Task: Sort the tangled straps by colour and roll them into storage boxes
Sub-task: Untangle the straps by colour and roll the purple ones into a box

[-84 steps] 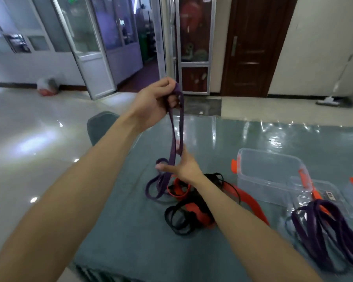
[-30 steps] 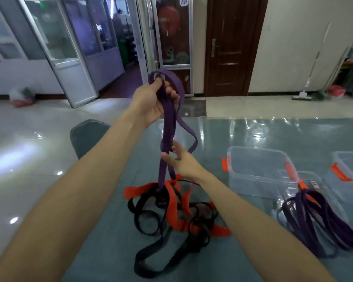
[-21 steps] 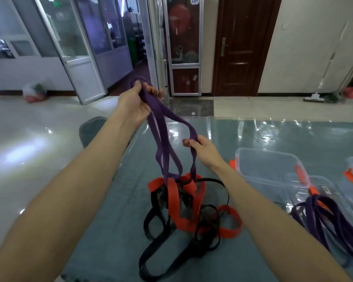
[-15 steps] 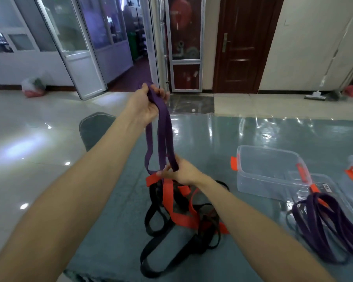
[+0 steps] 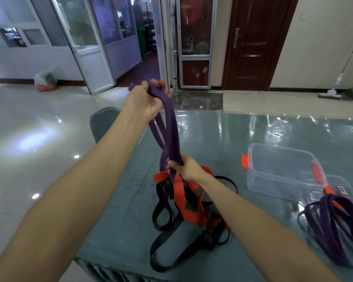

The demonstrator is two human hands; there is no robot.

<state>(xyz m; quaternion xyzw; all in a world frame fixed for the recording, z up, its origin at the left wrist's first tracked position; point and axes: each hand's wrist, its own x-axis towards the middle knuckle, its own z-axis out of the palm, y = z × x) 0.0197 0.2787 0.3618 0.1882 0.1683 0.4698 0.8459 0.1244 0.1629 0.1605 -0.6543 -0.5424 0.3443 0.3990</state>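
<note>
My left hand [image 5: 146, 101] grips the purple strap [image 5: 171, 135] at its top; my right hand [image 5: 189, 169] grasps it lower, above the red-and-black tangle [image 5: 181, 202] on the table [image 5: 212, 137], partly hidden by my right forearm. Right: clear box [image 5: 279, 169], purple pile [image 5: 334, 226]

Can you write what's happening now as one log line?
left hand: holds purple strap up high | right hand: grips it lower | red-black tangle: on table | clear box: empty
</note>
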